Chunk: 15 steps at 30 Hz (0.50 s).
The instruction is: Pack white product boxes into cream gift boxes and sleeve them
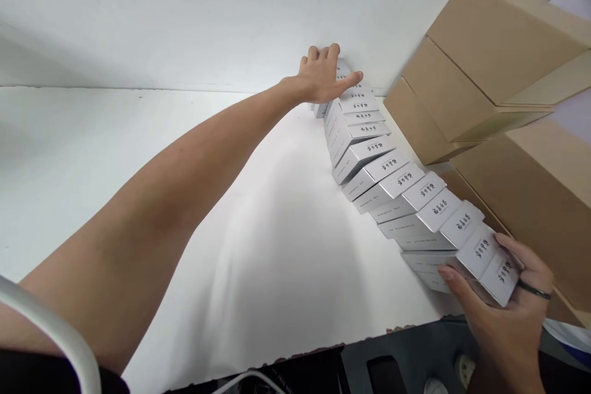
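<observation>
A curved row of several small white boxes point(388, 166) with dark printed characters runs across the white table, from the wall towards its front edge. At the far end my left hand point(323, 77) rests on or against the row. Its thumb is spread over the box tops, the other fingers reach towards the wall, and part of the boxes there is hidden behind it. My right hand point(512, 301), with a dark ring, wraps round the nearest boxes point(492, 265), thumb on the left side and fingers on the right. The boxes lean against each other, slightly fanned.
Brown cardboard cartons point(462, 61) are stacked along the right side, close to the row. A white wall point(184, 18) stands behind the white tabletop point(277, 246). Below the rough front edge are dark items and a white cable point(252, 374). A white curved tube point(60, 335) crosses the lower left.
</observation>
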Tool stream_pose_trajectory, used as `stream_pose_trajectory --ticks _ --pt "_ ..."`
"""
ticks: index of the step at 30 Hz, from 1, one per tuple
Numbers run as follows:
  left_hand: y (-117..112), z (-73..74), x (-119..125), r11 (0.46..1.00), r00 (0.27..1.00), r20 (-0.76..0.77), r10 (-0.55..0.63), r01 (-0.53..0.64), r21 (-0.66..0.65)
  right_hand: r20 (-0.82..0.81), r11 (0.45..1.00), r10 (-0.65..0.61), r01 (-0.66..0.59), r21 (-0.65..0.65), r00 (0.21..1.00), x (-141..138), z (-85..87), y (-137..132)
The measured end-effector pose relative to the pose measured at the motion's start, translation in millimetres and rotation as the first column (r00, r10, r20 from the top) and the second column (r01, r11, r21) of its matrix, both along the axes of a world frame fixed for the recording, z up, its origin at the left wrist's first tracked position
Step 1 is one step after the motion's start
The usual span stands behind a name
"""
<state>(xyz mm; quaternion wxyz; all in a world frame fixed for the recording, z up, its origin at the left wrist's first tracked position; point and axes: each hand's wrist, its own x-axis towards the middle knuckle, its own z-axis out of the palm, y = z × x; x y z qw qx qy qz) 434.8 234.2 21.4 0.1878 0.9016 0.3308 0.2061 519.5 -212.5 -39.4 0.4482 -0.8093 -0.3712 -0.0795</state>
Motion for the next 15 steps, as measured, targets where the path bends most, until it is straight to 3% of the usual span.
stream_pose_trajectory --ticks 10,15 --pt "3.2 20.5 23.6 0.999 0.978 -0.203 -0.036 0.032 -0.026 0.049 0.997 0.072 -0.071 -0.022 0.996 -5.4 3.8 4.0" --pt "10.1 19.1 33.1 1.000 0.983 -0.180 -0.016 0.012 -0.020 0.043 0.994 0.107 -0.106 -0.030 0.993 -0.1 1.9 2.8"
